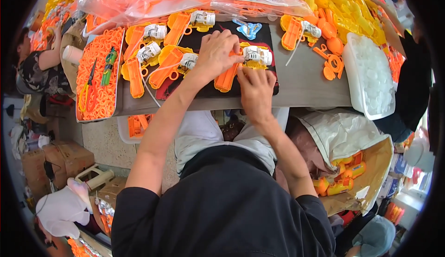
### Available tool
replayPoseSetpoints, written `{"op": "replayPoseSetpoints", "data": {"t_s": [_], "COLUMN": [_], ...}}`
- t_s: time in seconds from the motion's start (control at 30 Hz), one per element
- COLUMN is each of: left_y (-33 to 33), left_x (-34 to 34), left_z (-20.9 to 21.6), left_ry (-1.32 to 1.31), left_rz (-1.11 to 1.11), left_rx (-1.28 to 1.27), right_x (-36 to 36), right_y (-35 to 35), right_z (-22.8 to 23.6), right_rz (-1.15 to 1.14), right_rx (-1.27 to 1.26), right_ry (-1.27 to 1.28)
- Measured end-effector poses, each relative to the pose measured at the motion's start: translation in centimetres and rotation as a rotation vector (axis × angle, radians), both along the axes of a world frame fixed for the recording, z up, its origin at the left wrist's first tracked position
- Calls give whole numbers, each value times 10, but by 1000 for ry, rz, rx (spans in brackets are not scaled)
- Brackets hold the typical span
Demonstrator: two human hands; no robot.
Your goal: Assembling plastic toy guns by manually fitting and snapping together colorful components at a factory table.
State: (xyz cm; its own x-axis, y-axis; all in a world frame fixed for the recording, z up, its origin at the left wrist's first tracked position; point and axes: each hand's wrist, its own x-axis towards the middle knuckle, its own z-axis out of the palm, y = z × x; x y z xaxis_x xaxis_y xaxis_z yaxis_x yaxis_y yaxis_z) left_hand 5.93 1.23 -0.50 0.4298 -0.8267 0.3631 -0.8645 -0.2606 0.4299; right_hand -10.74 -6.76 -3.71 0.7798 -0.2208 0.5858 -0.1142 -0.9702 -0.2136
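Observation:
A half-built toy gun (225, 78) with an orange handle, a yellow shell and a white mechanism lies on a dark mat in front of me. My left hand (216, 57) reaches over its handle, fingers bent and closed on the gun where handle meets body. From below, my right hand (256, 88) grips the near edge of the yellow shell, fingertips curled under the white part (258, 55). Whether a small piece sits between my left fingertips is hidden. Several similar half-built guns (169, 67) lie to the left, their mechanisms showing; another (292, 32) is at the right.
An orange-filled tray (119, 48) holds small rings, scissors (88, 90) and a green-handled tool (109, 67). A blue clear-plastic piece (249, 28) lies beyond the mat. Loose orange parts (333, 65) neighbour a white tub (353, 83) of translucent pieces. A sack (384, 164) of toys stands lower right; people work nearby.

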Motion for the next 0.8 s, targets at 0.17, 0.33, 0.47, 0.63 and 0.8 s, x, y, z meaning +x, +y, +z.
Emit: {"op": "replayPoseSetpoints", "data": {"t_s": [0.17, 0.33, 0.47, 0.63, 0.8], "left_y": [5, 3, 8, 6, 12], "left_x": [0, -25, -37, -52, -40], "left_z": [-3, -3, -7, -14, -7], "left_ry": [-95, 17, -6, -127, -152], "left_rz": [25, 87, 98, 24, -2], "left_rx": [7, -84, -165, -73, -142], "right_x": [2, 13, 14, 19, 22], "right_y": [-41, -60, -54, -56, -57], "right_z": [29, -5, -1, -2, -9], "right_rz": [-68, 24, -8, 33, 42], "right_rx": [142, 186, 178, 285, 373], "right_ry": [-138, 45, 47, 43, -38]}}
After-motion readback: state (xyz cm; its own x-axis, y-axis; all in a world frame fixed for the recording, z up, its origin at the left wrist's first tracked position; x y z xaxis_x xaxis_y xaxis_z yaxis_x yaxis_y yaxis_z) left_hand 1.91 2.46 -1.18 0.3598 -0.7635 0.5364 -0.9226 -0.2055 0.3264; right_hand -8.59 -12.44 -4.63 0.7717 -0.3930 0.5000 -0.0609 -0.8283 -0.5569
